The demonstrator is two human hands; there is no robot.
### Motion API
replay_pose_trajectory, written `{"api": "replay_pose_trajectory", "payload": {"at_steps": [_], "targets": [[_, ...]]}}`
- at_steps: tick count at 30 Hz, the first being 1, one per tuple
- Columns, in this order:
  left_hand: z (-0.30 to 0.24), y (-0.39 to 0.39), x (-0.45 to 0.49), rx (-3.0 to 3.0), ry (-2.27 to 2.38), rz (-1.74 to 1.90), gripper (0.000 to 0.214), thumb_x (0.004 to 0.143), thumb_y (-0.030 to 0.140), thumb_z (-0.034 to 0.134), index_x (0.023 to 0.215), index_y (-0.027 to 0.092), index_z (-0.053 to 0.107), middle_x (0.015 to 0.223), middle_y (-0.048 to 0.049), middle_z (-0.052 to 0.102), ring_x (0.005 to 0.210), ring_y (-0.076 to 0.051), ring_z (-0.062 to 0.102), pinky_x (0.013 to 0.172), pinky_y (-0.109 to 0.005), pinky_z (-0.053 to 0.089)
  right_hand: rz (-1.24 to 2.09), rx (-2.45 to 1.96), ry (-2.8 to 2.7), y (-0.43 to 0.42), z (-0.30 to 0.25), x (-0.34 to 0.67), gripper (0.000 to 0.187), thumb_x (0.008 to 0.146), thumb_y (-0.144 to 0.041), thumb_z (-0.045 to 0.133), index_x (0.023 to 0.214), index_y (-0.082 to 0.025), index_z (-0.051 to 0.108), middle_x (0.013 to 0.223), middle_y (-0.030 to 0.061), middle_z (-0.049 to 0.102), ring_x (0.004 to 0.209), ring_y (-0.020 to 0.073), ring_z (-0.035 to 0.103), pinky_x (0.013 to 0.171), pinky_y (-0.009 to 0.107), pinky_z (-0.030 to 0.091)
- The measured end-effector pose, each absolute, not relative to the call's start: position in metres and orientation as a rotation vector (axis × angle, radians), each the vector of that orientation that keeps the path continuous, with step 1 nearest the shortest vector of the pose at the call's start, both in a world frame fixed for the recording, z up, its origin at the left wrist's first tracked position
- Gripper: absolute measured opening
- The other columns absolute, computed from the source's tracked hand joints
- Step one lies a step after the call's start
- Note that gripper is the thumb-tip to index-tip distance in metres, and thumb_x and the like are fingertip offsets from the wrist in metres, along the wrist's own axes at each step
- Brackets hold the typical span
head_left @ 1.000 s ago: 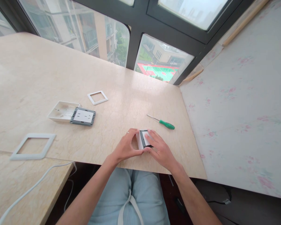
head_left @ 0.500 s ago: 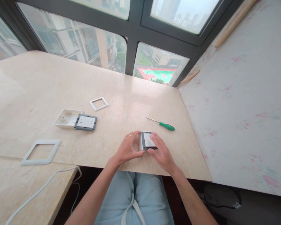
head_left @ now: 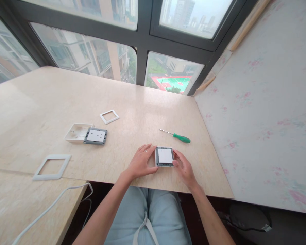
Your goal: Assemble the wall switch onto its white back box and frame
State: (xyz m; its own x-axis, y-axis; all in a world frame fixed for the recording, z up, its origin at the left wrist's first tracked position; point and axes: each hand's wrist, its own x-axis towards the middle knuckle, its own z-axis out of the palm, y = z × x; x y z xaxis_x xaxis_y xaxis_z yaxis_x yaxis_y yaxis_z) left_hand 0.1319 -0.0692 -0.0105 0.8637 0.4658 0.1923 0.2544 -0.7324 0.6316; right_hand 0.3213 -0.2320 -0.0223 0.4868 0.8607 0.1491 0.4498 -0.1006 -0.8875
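Note:
Between my two hands is a wall switch point(head_left: 165, 156) with a plain white face and a dark grey mounting frame, seated on a white box. My left hand point(head_left: 142, 160) grips its left side, thumb at the near corner and fingers at the far one. On the opposite edge, my right hand point(head_left: 184, 166) holds it with thumb and curled fingers. Beyond the right hand lies a screwdriver point(head_left: 181, 138) with a green handle, its tip pointing left. The underside of the box is hidden.
To the left, a wall socket point(head_left: 96, 135) leans on an open white box point(head_left: 75, 132). A small white frame point(head_left: 109, 116) and a larger white frame point(head_left: 51, 167) lie on the table point(head_left: 132, 112). A white cable point(head_left: 51, 206) crosses the near-left corner. Windows and a papered wall point(head_left: 257, 136) border the table.
My right hand has moved off the white face of the switch to its right edge. The switch now sits flatter, facing up. The view has shifted slightly.

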Motion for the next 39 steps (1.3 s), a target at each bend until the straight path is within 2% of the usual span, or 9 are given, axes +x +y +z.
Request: {"api": "replay_pose_trajectory", "payload": {"at_steps": [5,9,12,17,20,24,27,34,39], "targets": [[-0.011,-0.072,0.134,2.451,0.525,0.456,0.086,0.072,0.039,0.075,0.148,0.021,0.038,0.145,-0.0147,0.052,0.141,-0.036,0.040,0.116,-0.056,0.033,0.473,-1.690,-1.170,-0.233,-0.028,0.324,0.052,0.095,-0.050,0.054,0.139,-0.022,0.051,0.143,0.0134,0.055,0.132,0.0297,0.052,0.110,0.052,0.043],[-0.010,-0.073,0.135,2.467,0.481,0.529,0.085,0.071,0.033,0.076,0.147,0.024,0.040,0.146,-0.0136,0.053,0.137,-0.039,0.045,0.115,-0.057,0.036,0.396,-1.792,-1.316,-0.232,-0.035,0.324,0.081,0.084,-0.053,0.069,0.151,-0.024,0.034,0.155,0.0144,0.039,0.143,0.0331,0.038,0.115,0.056,0.035],[-0.007,-0.073,0.132,2.482,0.471,0.568,0.086,0.070,0.032,0.077,0.147,0.025,0.040,0.144,-0.0146,0.054,0.134,-0.038,0.049,0.115,-0.055,0.040,0.338,-1.912,-1.335,-0.229,-0.042,0.323,0.098,0.079,-0.061,0.070,0.155,-0.021,0.023,0.153,0.0179,0.041,0.140,0.0359,0.042,0.112,0.058,0.037],[-0.009,-0.070,0.112,2.358,0.514,0.749,0.077,0.076,0.042,0.076,0.144,0.033,0.041,0.141,-0.0084,0.057,0.129,-0.030,0.057,0.108,-0.046,0.051,0.220,-1.964,-1.368,-0.226,-0.048,0.323,0.101,0.075,-0.074,0.064,0.151,-0.017,0.031,0.145,0.0215,0.050,0.133,0.0398,0.048,0.106,0.060,0.042],[-0.015,-0.059,0.084,2.235,0.702,0.928,0.056,0.083,0.039,0.068,0.136,0.032,0.050,0.135,-0.0064,0.062,0.125,-0.028,0.060,0.105,-0.044,0.053,0.210,-1.960,-1.392,-0.226,-0.048,0.323,0.095,0.077,-0.075,0.060,0.150,-0.020,0.033,0.143,0.0194,0.052,0.131,0.0394,0.050,0.106,0.060,0.042],[-0.013,-0.039,0.031,2.061,1.151,1.160,0.036,0.095,0.036,0.046,0.126,0.019,0.052,0.125,-0.0146,0.063,0.115,-0.028,0.064,0.092,-0.049,0.058,0.180,-1.977,-1.377,-0.225,-0.049,0.323,0.097,0.076,-0.080,0.056,0.147,-0.018,0.036,0.140,0.0201,0.054,0.128,0.0406,0.051,0.104,0.060,0.043],[-0.001,-0.030,-0.008,1.791,1.676,1.343,0.029,0.092,0.033,0.048,0.114,0.016,0.057,0.114,-0.0134,0.066,0.108,-0.026,0.065,0.092,-0.046,0.056,0.173,-1.980,-1.378,-0.225,-0.050,0.323,0.097,0.074,-0.082,0.054,0.146,-0.018,0.038,0.140,0.0197,0.054,0.127,0.0409,0.051,0.103,0.060,0.044],[0.022,-0.026,-0.073,1.899,2.380,0.681,0.074,0.078,0.038,0.067,0.137,0.001,0.041,0.134,-0.0289,0.054,0.135,-0.041,0.043,0.109,-0.052,0.038,0.186,-1.982,-1.373,-0.225,-0.048,0.323,0.099,0.074,-0.082,0.053,0.147,-0.017,0.038,0.139,0.0202,0.054,0.126,0.0409,0.051,0.103,0.059,0.044],[0.030,-0.020,-0.085,1.954,2.394,0.583,0.075,0.083,0.044,0.060,0.141,0.003,0.036,0.138,-0.0277,0.052,0.137,-0.038,0.041,0.109,-0.048,0.038,0.187,-1.992,-1.378,-0.225,-0.048,0.324,0.101,0.073,-0.083,0.054,0.146,-0.015,0.039,0.138,0.0212,0.055,0.126,0.0409,0.052,0.103,0.059,0.043]]}}
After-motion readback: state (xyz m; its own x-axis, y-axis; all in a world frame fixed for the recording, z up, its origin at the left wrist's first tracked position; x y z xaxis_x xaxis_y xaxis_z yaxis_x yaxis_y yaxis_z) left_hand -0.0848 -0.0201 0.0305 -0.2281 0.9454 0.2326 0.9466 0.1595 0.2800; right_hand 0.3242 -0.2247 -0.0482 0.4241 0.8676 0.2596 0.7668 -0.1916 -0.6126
